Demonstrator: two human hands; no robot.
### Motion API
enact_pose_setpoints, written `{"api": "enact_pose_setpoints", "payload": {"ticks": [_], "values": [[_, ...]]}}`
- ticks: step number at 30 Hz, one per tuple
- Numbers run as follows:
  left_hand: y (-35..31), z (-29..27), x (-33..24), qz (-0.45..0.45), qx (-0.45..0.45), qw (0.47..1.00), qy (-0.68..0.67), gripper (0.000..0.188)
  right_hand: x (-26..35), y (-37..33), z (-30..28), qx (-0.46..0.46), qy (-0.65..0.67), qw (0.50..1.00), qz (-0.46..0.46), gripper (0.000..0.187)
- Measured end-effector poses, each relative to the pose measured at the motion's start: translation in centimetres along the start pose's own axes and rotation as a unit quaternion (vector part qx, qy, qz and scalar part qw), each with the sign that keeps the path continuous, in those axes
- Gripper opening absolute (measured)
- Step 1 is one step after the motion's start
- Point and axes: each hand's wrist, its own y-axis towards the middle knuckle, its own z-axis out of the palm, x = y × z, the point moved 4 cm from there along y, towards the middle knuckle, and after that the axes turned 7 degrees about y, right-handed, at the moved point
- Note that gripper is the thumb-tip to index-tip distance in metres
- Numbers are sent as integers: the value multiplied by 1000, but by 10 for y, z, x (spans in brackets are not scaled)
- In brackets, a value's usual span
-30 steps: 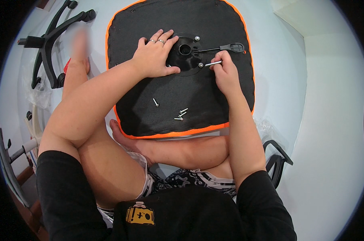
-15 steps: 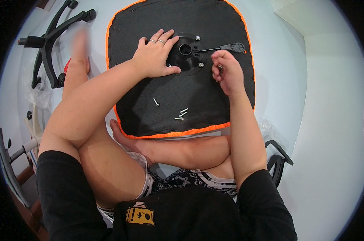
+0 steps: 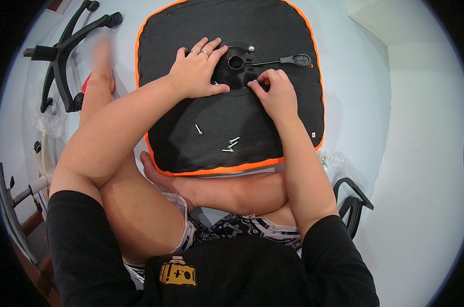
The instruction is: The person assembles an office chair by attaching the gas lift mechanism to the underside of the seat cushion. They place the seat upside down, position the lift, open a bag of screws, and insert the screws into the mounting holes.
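A black chair seat (image 3: 175,148) with an orange edge lies underside up in front of me. At its middle sits a round black mounting plate (image 3: 236,77) with a central hole and a lever (image 3: 295,60) reaching right. My left hand (image 3: 199,71), fingers spread, lies flat over the plate's left side. With thumb and fingertips my right hand (image 3: 277,92) pinches a bolt (image 3: 255,81) at the plate's lower right. Another bolt (image 3: 251,48) stands at the upper right of the plate. Several loose bolts (image 3: 231,145) rest on the near part of the seat, one bolt (image 3: 199,130) farther left.
A black star-shaped chair base (image 3: 63,56) with casters stands at the far left, beside my foot. Clear plastic bags (image 3: 50,120) lie below it. At the right, near my elbow, are a black armrest part (image 3: 352,204) and more clear plastic (image 3: 342,169).
My right hand has moved left from beside the lever to the lower-right bolt and closed its fingertips on it. My left hand has stayed in place.
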Motion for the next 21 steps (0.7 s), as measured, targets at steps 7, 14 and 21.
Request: {"api": "enact_pose_setpoints", "payload": {"ticks": [7, 14, 21], "values": [[0, -1, -1, 4, -1, 1000, 0, 97, -4, -1, 4, -7, -4, 1000, -20, 16], [0, 0, -1, 1, 11, 1000, 8, 97, -1, -2, 3, -16, 8, 999, -45, 17], [0, -1, -3, -2, 13, 1000, 20, 96, -1, -1, 3, -2, -22, 1000, -4, 17]]}}
